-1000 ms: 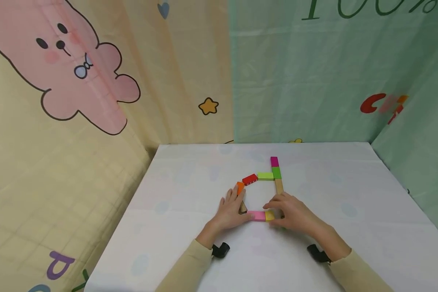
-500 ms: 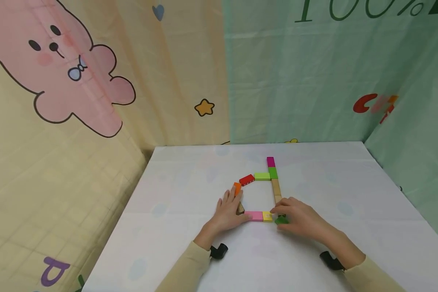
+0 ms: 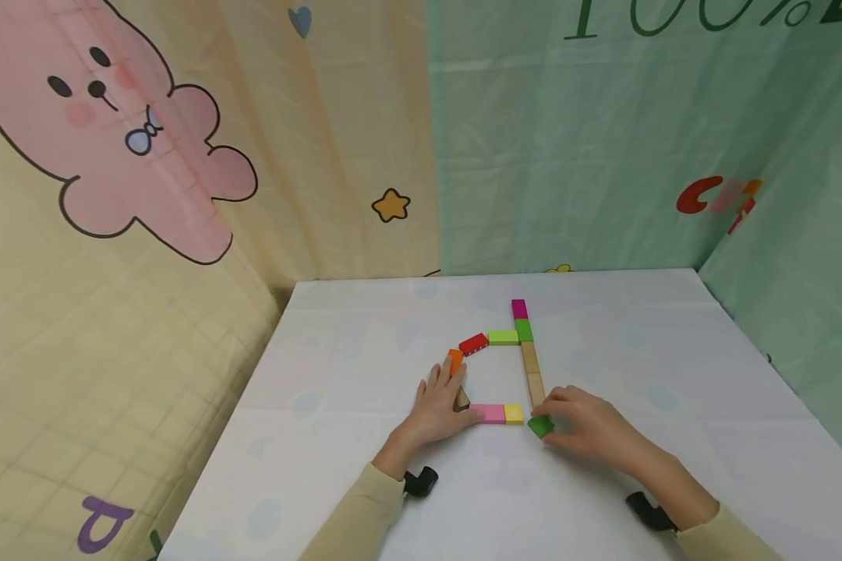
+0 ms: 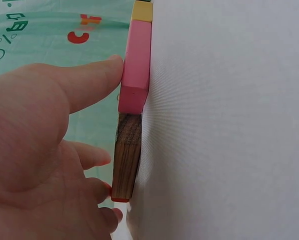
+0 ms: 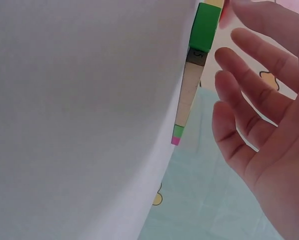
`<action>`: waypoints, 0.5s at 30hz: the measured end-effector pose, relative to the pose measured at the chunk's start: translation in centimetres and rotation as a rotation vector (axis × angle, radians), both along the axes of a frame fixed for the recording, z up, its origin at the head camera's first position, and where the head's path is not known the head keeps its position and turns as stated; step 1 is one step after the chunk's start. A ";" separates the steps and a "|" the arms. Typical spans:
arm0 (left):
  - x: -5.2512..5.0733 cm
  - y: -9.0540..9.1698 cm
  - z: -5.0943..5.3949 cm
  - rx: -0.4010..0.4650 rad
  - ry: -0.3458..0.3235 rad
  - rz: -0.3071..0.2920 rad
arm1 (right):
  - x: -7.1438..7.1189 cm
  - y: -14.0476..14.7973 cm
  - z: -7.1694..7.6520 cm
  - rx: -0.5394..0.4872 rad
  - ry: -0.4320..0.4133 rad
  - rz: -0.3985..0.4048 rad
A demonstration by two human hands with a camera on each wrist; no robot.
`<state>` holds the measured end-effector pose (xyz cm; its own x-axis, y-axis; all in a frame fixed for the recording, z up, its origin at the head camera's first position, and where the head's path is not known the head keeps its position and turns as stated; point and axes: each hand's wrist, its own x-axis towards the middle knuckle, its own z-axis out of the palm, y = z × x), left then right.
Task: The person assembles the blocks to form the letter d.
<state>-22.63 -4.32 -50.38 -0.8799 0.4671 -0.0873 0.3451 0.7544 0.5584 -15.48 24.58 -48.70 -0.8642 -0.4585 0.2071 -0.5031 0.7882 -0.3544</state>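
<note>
My left hand (image 3: 435,405) lies with spread fingers over the orange block (image 3: 456,361) and the dark brown wooden block (image 3: 461,400). Its thumb (image 4: 97,82) touches the pink block (image 4: 137,65), which has a yellow block (image 3: 513,414) at its right end. My right hand (image 3: 592,425) is at the darker green block (image 3: 541,426), fingers loosely bent. In the right wrist view, thumb and fingertips stand apart from that green block (image 5: 205,27). It sits turned at the lower end of the tan wooden blocks (image 3: 532,370), with a gap to the yellow one.
A red block (image 3: 473,344) and a lime block (image 3: 503,337) form the top of the ring of blocks. A green block (image 3: 524,330) and a magenta block (image 3: 519,309) extend the right side upward. The white table (image 3: 365,343) meets printed curtains (image 3: 568,156) behind.
My right hand has moved down and to the right, off the tan blocks and yellow block, uncovering the green block at the lower corner. My left hand has stayed on its blocks.
</note>
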 end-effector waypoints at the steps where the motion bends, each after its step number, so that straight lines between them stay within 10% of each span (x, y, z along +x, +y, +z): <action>1: 0.0 0.0 0.0 0.002 -0.002 0.001 | 0.0 0.0 0.0 0.004 0.000 0.003; 15: 0.1 -0.1 0.1 0.003 0.003 0.003 | 0.3 -0.9 -0.1 0.057 0.007 -0.030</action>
<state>-22.50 -4.37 -50.29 -0.8815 0.4648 -0.0829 0.3448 0.7537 0.5596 -15.19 23.73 -48.80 -0.8766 -0.4434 0.1871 -0.4809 0.8220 -0.3050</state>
